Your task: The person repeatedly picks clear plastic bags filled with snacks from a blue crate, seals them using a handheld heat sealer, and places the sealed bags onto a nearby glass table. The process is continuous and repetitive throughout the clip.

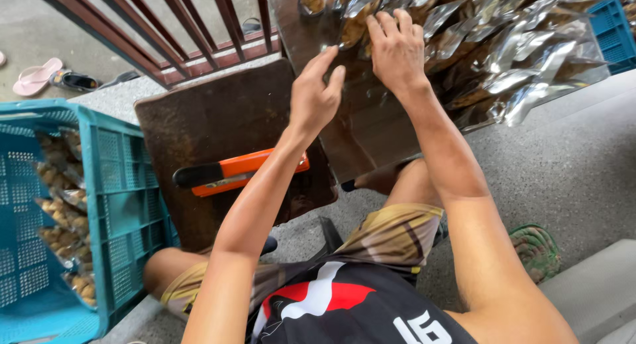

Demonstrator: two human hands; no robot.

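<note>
Fingers (329,64) of the left hand (313,99) are loosely curled, thumb and forefinger pinching the edge of a clear bag (351,99) that's kinda hard to see against the dark desk (218,118). Right hand (397,49) lies spread flat, palm down, on the top end of that same bag, fingertips right up against the pile of bags (517,52) heaped across the raised board (291,19) at the back. Those look shiny and see-through, with brown snacks inside.

Just under the left forearm there's an orange sealer (232,173) with a black handle, lying on the desk. Off to the left stands a blue crate (119,185) with more filled bags stacked in it. Another blue crate (613,32) peeks in top right. Pink sandal (36,75) on the floor far left, green one (536,250) by the person's right knee.
</note>
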